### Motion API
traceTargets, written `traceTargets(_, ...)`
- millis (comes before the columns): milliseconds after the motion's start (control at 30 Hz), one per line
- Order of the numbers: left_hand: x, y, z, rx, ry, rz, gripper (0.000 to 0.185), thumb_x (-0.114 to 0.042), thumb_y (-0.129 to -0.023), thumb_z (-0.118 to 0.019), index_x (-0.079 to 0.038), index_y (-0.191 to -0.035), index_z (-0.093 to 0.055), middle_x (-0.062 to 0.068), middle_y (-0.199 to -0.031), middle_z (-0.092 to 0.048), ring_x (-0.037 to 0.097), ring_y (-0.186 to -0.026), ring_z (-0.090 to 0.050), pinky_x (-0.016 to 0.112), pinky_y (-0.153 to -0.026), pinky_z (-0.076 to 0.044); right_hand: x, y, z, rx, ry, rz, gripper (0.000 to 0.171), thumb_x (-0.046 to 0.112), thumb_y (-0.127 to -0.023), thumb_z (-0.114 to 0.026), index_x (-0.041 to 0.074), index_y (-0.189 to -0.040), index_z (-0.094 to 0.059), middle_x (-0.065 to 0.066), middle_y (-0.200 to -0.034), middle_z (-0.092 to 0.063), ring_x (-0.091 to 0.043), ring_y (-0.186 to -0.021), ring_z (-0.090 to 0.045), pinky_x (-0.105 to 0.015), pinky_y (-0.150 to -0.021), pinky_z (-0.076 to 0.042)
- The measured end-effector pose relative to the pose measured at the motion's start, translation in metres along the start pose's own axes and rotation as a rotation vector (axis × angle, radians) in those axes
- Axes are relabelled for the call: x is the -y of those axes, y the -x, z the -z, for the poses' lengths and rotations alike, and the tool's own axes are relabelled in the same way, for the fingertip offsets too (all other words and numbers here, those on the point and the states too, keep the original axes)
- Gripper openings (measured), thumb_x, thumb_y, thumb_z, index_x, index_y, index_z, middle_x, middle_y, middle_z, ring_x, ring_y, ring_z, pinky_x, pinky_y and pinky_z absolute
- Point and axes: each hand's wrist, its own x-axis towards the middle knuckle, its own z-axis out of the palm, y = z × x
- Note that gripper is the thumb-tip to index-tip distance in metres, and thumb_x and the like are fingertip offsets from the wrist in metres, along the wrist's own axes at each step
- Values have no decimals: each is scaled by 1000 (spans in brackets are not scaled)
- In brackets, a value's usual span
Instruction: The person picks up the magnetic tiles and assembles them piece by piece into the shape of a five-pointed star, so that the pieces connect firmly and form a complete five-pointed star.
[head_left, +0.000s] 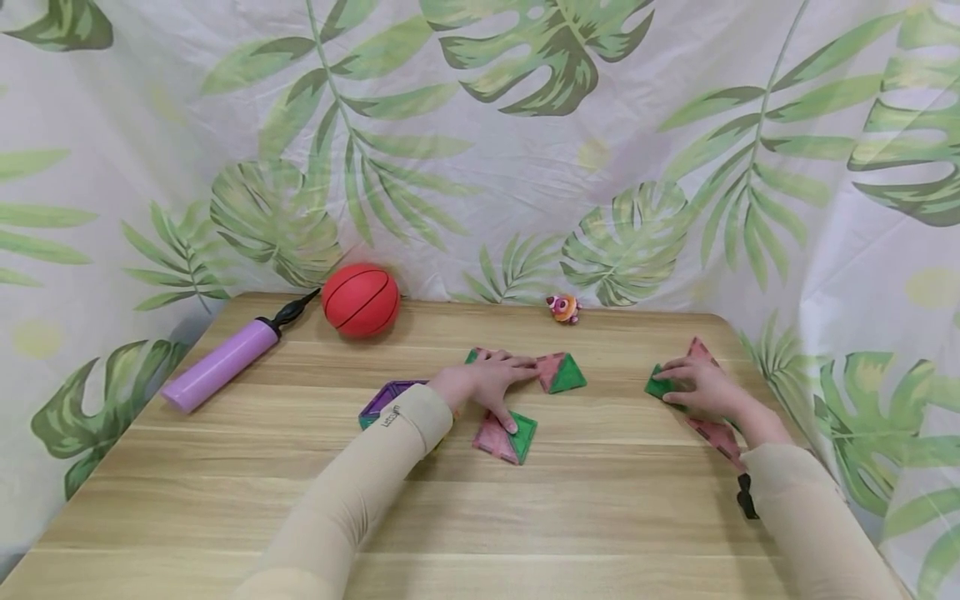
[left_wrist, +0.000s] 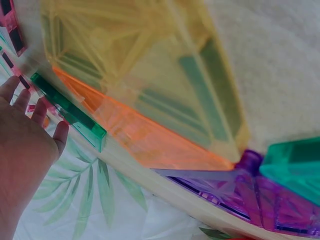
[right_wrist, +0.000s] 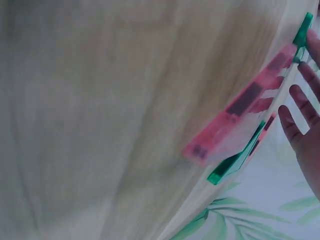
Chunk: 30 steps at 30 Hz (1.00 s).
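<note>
My left hand (head_left: pixel 498 383) spreads over magnetic tiles in the middle of the table, its thumb on a pink-and-green square (head_left: pixel 504 437). Its fingertips reach the edge of a pink-and-green tile pair (head_left: pixel 561 372); a green tile (left_wrist: pixel 70 111) lies by the fingers in the left wrist view. At the right, my right hand (head_left: pixel 708 390) rests its fingertips and thumb on a green triangular tile (head_left: pixel 658 383). Pink tiles (head_left: pixel 718 437) show beyond and below that hand, partly hidden by it. In the right wrist view its fingers (right_wrist: pixel 304 107) are apart and fairly straight.
A built shape of purple, orange, yellow and teal tiles (left_wrist: pixel 195 147) stands under the left forearm. A lilac pump (head_left: pixel 225 367) and a red ball (head_left: pixel 361 301) lie at the back left. A small toy figure (head_left: pixel 564 308) sits near the back edge, before a leaf-print cloth (head_left: pixel 480 183).
</note>
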Motion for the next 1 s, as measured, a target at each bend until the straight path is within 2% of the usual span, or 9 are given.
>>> traceTargets(267,4,0,-4,-8,-3,5,105,-69,-68,-68,-28,-152,-19,-4,-158,-12,27,-142,-15,54,-112,-13,14,-1,-13,16,23,129,35,23,-83,-73,11,-116,-68,-17,-125,-55,-40,-118,-48,-57,-95,-38)
traceTargets(533,5,1,-5,-25,-16,-7,105,-70,-68,-67,-26,-151,-21,-3,-158,-14,28,-144,-9,54,-113,-12,33,-4,-17,52,14,260,36,14,-81,-74,8,-116,-67,-17,-124,-57,-38,-116,-51,-56,-94,-40)
traceTargets(733,5,4,-9,-70,-12,-30,103,-69,-69,-67,-25,-151,-23,0,-158,-16,30,-145,-7,56,-112,-11,50,-8,-21,74,37,359,38,14,-79,-76,10,-115,-68,-16,-122,-59,-36,-113,-53,-54,-91,-43)
traceTargets(1000,3,13,-14,-149,5,-83,88,-62,-74,-68,-19,-145,-38,4,-150,-33,29,-143,-15,54,-113,-10,73,-13,-28,122,36,383,38,21,-80,-75,14,-117,-67,-12,-125,-57,-30,-115,-53,-50,-93,-44)
